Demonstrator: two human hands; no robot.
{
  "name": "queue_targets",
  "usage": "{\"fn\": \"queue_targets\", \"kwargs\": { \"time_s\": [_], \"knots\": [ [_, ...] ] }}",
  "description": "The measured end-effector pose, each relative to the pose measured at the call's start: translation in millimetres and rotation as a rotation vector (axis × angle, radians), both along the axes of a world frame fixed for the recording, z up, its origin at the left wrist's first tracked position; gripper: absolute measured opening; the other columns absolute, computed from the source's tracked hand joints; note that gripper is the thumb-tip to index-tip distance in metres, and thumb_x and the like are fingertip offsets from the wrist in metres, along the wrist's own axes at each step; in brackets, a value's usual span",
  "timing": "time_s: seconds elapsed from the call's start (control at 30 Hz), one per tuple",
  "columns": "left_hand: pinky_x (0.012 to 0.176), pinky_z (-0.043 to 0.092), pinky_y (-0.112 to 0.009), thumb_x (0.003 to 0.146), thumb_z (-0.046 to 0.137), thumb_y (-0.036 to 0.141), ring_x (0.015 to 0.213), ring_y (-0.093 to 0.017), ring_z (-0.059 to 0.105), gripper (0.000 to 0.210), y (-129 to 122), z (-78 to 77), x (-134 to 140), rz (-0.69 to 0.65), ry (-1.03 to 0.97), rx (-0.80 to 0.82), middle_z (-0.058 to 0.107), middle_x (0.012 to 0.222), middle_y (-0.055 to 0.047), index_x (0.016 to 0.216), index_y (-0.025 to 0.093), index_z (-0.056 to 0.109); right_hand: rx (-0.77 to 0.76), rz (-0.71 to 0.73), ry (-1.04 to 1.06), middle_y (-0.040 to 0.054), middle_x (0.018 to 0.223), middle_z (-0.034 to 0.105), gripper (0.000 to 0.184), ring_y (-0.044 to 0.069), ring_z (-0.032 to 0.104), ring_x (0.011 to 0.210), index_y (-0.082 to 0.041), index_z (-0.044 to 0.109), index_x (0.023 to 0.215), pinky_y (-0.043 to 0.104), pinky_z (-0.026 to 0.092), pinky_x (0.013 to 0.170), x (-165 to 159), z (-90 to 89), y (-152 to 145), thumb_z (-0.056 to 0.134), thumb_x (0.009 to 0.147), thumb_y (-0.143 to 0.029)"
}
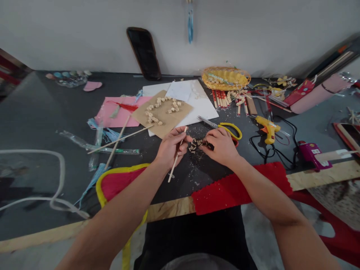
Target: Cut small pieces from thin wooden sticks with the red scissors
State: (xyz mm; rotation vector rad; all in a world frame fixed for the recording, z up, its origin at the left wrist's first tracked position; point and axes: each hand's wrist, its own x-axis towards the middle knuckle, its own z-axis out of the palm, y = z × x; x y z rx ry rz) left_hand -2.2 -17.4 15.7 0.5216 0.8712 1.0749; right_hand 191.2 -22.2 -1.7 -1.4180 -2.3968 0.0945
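Observation:
My left hand is closed around a thin pale wooden stick, which slants down toward the table's front edge. My right hand lies low on the dark table, its fingers closed around a small black object that is mostly hidden. Between both hands lies a little pile of short cut stick pieces, with pale crumbs around it. Yellow-handled scissors rest just beyond my right hand. Clusters of glued wooden bits sit on a brown paper sheet past my left hand.
A yellow glue gun with a black cord lies at right, near a purple box. Behind are a yellow basket, red-printed sticks and a leaning phone. Crossed sticks lie left; red cloth covers the front edge.

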Motion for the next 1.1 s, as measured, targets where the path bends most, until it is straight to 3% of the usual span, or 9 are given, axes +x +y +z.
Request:
{"fn": "queue_targets", "kwargs": {
  "time_s": [0.07, 0.3, 0.43, 0.57, 0.67, 0.87, 1.1],
  "knots": [
    [0.031, 0.019, -0.011, 0.081, 0.056, 0.009, 0.034, -0.003, 0.037, 0.017, 0.0, -0.3, 0.2, -0.002, 0.003, 0.0, 0.064, 0.06, 0.0, 0.096, 0.016, 0.053, 0.006, -0.021, -0.042, 0.0075, 0.106, 0.066, 0.03, 0.029, 0.048, 0.104, -0.02, 0.07, 0.09, 0.042, 0.038, 0.084, -5.5, 0.4, -2.6, 0.06, 0.087, -0.048],
    [0.031, 0.021, -0.01, 0.079, 0.059, 0.01, 0.034, -0.003, 0.037, 0.019, -0.6, -1.8, 0.3, -0.016, 0.017, 0.013, 0.064, 0.06, 0.0, 0.096, 0.016, 0.054, 0.015, -0.059, -0.049, 0.0075, 0.106, 0.068, 0.014, 0.028, 0.05, 0.104, -0.02, 0.068, 0.087, 0.041, 0.038, 0.08, -11.7, -4.3, -3.3, 0.06, 0.087, -0.032],
    [0.031, 0.022, -0.01, 0.076, 0.064, 0.011, 0.037, -0.003, 0.039, 0.021, -1.4, -3.1, 0.5, -0.051, -0.005, -0.006, 0.065, 0.065, -0.002, 0.096, 0.014, 0.058, 0.07, -0.055, 0.152, 0.0054, 0.101, 0.068, 0.007, 0.025, 0.053, 0.102, -0.021, 0.067, 0.082, 0.04, 0.04, 0.086, -8.1, -0.6, 0.0, 0.064, 0.083, -0.027],
    [0.03, 0.023, -0.01, 0.072, 0.072, 0.014, 0.039, -0.001, 0.041, 0.024, -4.8, -1.9, 1.5, -0.17, -0.024, -0.024, 0.066, 0.073, -0.004, 0.095, 0.01, 0.066, 0.206, -0.045, 0.387, 0.0055, 0.098, 0.067, 0.007, 0.023, 0.054, 0.101, -0.022, 0.066, 0.082, 0.041, 0.043, 0.091, -3.6, 9.6, -0.6, 0.062, 0.085, -0.027],
    [0.031, 0.023, -0.01, 0.07, 0.075, 0.015, 0.04, -0.001, 0.043, 0.023, -8.1, 1.0, 2.4, -0.248, -0.03, -0.026, 0.067, 0.074, -0.005, 0.093, 0.01, 0.071, 0.218, -0.023, 0.422, 0.0057, 0.098, 0.066, 0.006, 0.024, 0.054, 0.101, -0.023, 0.065, 0.084, 0.042, 0.043, 0.091, -2.4, 14.2, -3.4, 0.062, 0.086, -0.028],
    [0.031, 0.023, -0.011, 0.067, 0.077, 0.014, 0.039, -0.002, 0.043, 0.021, -10.9, 3.5, 2.9, -0.258, -0.034, -0.031, 0.069, 0.072, -0.007, 0.088, 0.011, 0.075, 0.167, 0.042, 0.438, 0.005, 0.096, 0.066, 0.007, 0.023, 0.056, 0.098, -0.024, 0.065, 0.085, 0.043, 0.044, 0.091, -3.8, 15.1, -5.9, 0.063, 0.087, -0.03],
    [0.031, 0.026, -0.011, 0.066, 0.08, 0.017, 0.039, -0.002, 0.045, 0.023, -11.6, 0.4, -0.1, -0.312, -0.054, -0.021, 0.07, 0.071, -0.008, 0.089, 0.012, 0.076, 0.213, 0.153, 0.552, 0.0053, 0.089, 0.066, 0.007, 0.02, 0.058, 0.091, -0.022, 0.064, 0.083, 0.038, 0.048, 0.085, -2.1, 15.6, -4.5, 0.065, 0.088, -0.028]
  ]
}}
